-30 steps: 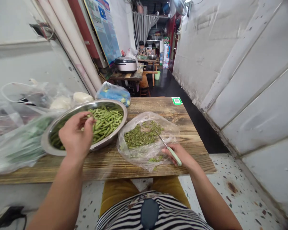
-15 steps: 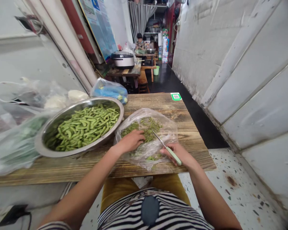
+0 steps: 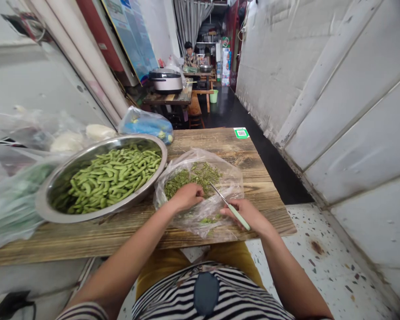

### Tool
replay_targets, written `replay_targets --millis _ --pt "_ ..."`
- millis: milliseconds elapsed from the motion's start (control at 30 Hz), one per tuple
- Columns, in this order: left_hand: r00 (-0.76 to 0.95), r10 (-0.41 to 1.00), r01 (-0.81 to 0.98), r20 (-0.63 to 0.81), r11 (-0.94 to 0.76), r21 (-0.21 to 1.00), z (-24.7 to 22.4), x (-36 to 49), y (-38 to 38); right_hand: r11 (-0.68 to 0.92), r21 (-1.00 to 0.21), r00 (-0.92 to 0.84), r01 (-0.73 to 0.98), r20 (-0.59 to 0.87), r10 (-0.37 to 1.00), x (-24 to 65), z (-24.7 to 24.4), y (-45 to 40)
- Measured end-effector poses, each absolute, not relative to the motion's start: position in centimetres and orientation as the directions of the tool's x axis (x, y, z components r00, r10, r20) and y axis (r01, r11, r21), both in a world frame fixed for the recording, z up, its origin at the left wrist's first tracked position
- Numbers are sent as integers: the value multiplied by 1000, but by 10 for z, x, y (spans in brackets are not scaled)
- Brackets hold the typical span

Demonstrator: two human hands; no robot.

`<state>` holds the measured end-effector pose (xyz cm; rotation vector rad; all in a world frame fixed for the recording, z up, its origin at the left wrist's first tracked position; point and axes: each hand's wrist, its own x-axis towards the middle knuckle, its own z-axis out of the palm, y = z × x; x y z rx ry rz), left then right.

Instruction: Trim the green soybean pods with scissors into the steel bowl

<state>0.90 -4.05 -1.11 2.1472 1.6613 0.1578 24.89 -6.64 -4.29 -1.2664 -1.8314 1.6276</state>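
My right hand (image 3: 245, 211) grips a pair of scissors (image 3: 238, 216) seen edge-on, with pale green handles and slim metal blades pointing away to the left. The tips lie over a clear plastic bag (image 3: 231, 171) spread on the wooden table. Green trimmings and bits of pod (image 3: 205, 173) lie on the bag. Over the near side of these trimmings is my left hand (image 3: 187, 196), its fingers curled in; whatever they hold is hidden. To the left, a steel basin (image 3: 43, 206) holds a heap of green soybean pods (image 3: 116, 178).
Behind the basin sits a blue and clear plastic bag (image 3: 146, 124). More plastic bags (image 3: 16, 191) crowd the left. A QR-code card (image 3: 241, 133) lies at the table's far right corner. Farther back are a rice cooker (image 3: 166, 81), a green bucket (image 3: 214, 96) and a seated person (image 3: 190, 58).
My left hand's fingers have curled in from a looser reach over the trimmings. The scissors stay in my right hand, nearly unmoved. The whole view has shifted slightly.
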Motion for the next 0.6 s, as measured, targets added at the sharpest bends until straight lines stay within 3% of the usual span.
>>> replay_targets --millis 100,200,267,400,600 --pt "309 943 787 -124 -181 590 -14 -1 -39 16 -909 -519 417 -223 825 250 -39 -66" --pt "137 979 566 -148 45 823 -15 -6 -41 96 -884 -510 458 -172 843 250 -35 -65" --pt "65 976 373 -210 172 912 -13 -6 -42 145 -868 -515 475 -140 845 250 -32 -64" --pt "56 957 126 -286 277 952 -8 -6 -43 232 -841 -526 489 -72 848 248 -22 -65" --pt "-10 956 -75 -293 291 954 -3 -2 -46 317 -769 -531 556 -35 846 241 -12 -64"
